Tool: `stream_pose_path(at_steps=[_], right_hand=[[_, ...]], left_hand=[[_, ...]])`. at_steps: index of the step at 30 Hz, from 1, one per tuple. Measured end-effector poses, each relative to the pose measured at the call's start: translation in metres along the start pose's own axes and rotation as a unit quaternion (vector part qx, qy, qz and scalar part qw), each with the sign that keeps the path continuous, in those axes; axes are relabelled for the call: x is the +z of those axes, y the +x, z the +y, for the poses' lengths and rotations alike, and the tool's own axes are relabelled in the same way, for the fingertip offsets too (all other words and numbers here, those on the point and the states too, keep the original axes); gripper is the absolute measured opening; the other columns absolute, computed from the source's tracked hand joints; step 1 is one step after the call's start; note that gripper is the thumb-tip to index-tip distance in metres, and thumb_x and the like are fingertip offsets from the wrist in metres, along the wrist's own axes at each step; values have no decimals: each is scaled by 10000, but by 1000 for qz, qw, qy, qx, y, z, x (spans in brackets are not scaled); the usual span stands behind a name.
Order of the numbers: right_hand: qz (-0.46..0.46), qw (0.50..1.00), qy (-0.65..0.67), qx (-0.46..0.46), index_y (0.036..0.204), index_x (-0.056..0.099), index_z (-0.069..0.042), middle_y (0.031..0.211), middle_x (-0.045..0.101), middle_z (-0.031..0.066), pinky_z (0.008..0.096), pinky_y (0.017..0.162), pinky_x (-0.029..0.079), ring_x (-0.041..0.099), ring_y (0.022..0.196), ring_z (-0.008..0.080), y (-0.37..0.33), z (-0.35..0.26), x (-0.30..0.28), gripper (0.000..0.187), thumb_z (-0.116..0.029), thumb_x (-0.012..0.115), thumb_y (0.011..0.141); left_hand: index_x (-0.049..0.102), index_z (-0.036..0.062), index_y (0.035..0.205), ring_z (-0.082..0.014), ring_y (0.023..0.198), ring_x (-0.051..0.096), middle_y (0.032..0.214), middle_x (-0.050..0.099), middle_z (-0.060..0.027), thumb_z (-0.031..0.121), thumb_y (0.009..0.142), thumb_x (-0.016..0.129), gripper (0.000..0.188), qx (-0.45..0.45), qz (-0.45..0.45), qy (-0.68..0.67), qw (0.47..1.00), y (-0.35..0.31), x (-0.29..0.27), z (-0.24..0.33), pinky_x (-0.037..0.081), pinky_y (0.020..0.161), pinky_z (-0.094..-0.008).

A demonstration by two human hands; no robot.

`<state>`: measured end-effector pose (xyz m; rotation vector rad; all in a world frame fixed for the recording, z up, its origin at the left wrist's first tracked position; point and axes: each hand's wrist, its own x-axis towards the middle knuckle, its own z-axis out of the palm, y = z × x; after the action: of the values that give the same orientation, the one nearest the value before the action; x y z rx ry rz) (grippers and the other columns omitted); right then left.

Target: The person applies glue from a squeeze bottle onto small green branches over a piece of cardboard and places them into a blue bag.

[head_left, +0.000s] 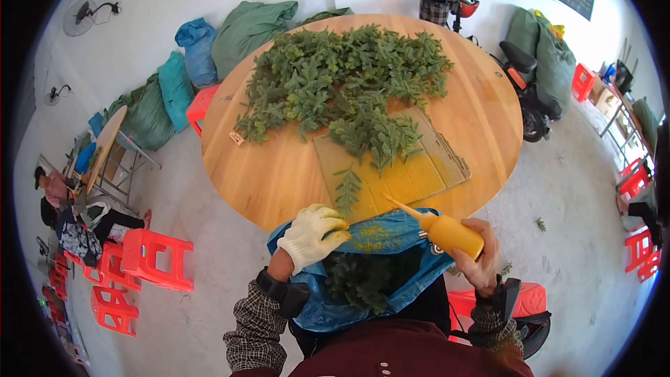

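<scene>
My left hand, in a white knit glove with yellow-stained fingertips, is closed at the lower end of a small green sprig; the grip itself is partly hidden. The sprig stands over the near edge of a yellow-dusted cardboard sheet. In my bare right hand is a yellow squeeze bottle, tilted, its long nozzle pointing up and left toward the cardboard. Below both hands, a blue plastic bag gapes in my lap with dark green sprigs inside and yellow specks on its rim.
A large heap of green sprigs covers the far part of the round wooden table, spilling onto the cardboard. Red stools stand at left. Stuffed sacks line the wall, and a scooter is parked at right. People sit far left.
</scene>
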<state>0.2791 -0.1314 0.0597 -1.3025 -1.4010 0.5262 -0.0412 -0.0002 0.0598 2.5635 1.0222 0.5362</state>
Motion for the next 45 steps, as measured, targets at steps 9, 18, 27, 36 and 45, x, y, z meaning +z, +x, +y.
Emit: stream_pose_path(at_steps=[9,18,27,36,45], right_hand=[[-66,981,-98,-153,1131,568,-9,917,656,165,354,722,527,674,812,301,64,13,46,464,-127,757,724],[-101,971,-168,-137,1085,578,-10,900,652,161,360,683,525,668,781,331,45,-10,17,440,-109,777,705],[-93,982,-146,-70,1092,584,-12,902,656,161,355,688,533,676,784,284,15,-32,4,445,-110,763,697],[-69,987,-138,-37,1107,582,-6,901,646,173,364,693,536,670,788,303,8,-18,8,458,-108,763,699],[-4,987,-140,-76,1096,585,-12,897,627,187,397,669,535,649,760,360,8,-27,14,459,-109,790,697]], left_hand=[[757,79,848,-254,970,606,935,685,-66,177,833,666,135,-4,-49,-26,998,-2,-15,-4,483,861,-370],[745,61,846,-281,933,607,898,678,-88,194,837,646,166,-89,8,19,996,-2,-29,-30,489,821,-388],[730,51,870,-303,954,603,921,674,-108,230,857,623,209,-121,45,63,990,43,-2,-46,479,845,-412],[635,52,1176,-347,1136,532,1210,595,-128,357,815,696,476,-84,191,97,973,43,30,-5,423,969,-456],[569,24,1268,-339,1229,467,1286,555,-121,471,744,752,712,-123,126,156,972,50,54,-7,364,1026,-468]])
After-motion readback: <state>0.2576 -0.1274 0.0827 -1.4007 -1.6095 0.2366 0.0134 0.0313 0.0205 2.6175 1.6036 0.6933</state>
